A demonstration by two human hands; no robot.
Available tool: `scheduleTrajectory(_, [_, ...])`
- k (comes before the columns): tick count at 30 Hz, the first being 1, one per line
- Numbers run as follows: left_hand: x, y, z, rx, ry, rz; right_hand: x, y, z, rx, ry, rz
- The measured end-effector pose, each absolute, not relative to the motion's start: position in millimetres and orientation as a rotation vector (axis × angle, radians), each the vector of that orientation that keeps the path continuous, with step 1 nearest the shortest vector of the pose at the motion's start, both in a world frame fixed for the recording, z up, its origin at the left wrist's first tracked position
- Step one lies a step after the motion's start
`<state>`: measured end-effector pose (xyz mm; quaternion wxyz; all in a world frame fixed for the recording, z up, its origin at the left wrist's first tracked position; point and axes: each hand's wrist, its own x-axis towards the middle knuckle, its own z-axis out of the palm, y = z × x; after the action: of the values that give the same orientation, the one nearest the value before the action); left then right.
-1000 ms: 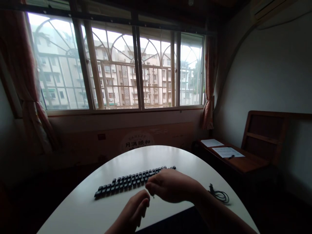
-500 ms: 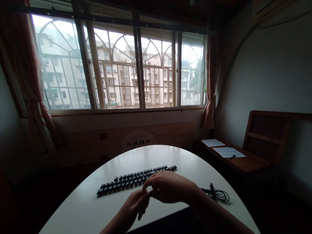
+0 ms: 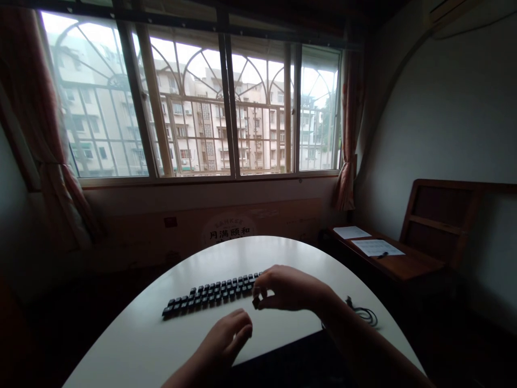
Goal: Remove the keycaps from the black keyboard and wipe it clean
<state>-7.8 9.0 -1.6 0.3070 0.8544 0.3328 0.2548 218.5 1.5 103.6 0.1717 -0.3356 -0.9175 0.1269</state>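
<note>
Between the thumb and fingers of my right hand (image 3: 288,289) is a small black keycap (image 3: 256,303), just in front of the rows of loose keycaps. My left hand (image 3: 228,334) is to the left and nearer to me, its fingers curled toward the thumb; whatever it may hold is hidden. Several black keycaps (image 3: 210,295) stand in slanting rows on the white table (image 3: 141,339); my right hand covers the right end of the rows. A dark flat object (image 3: 291,358) lies below my hands, partly covered by my right forearm.
A coiled black cable (image 3: 365,315) lies on the table to the right of my right forearm. Further right, a wooden bench (image 3: 420,268) carries paper sheets (image 3: 377,248) and a small dark item. A window (image 3: 226,108) with curtains is ahead.
My hands were together around a thin wire-like piece and have parted. My right hand has moved up and right, and a black keycap now shows in its fingers.
</note>
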Motion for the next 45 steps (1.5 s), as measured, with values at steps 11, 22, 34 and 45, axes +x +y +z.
scheduleTrajectory(11, [-5.0,4.3,1.0,2.534,0.979,0.192,299.5,51.1,83.4,-1.685,-2.347,0.718])
scheduleTrajectory(22, [-5.8,-3.4,6.4,2.509,1.014,0.165,297.5,78.7,33.8,-1.985,-2.311,0.754])
scheduleTrajectory(34, [-4.3,-5.7,10.3,2.517,1.001,0.172,285.3,84.0,11.7,-1.924,-2.309,0.472])
scheduleTrajectory(45, [-2.6,-8.8,16.3,2.494,1.014,0.176,286.3,90.8,-1.6,-1.878,-2.293,0.352])
